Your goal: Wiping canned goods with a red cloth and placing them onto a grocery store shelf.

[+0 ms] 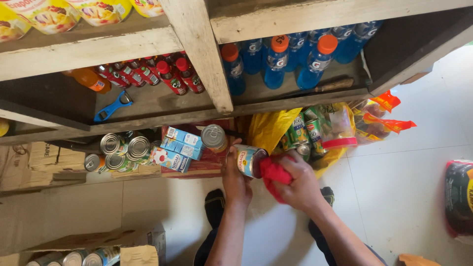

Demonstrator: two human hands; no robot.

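Note:
My left hand (pixel 235 183) grips a tin can (pixel 248 160) with a light blue label, held on its side low in front of the shelves. My right hand (pixel 299 185) presses a red cloth (pixel 272 173) against the can's end. Just above the held can, another tin can (pixel 213 137) stands on a red box (pixel 207 165). My two feet in dark socks show on the pale floor below my arms.
Wooden shelves hold blue drink bottles (pixel 276 59), red bottles (pixel 167 74) and a blue opener (pixel 112 107). On the bottom level are several tins (pixel 120 150), small blue cartons (pixel 180 145) and a yellow bag of cans (pixel 305 133). Cardboard boxes (pixel 98 244) sit at lower left, a dark sack (pixel 458 197) at right.

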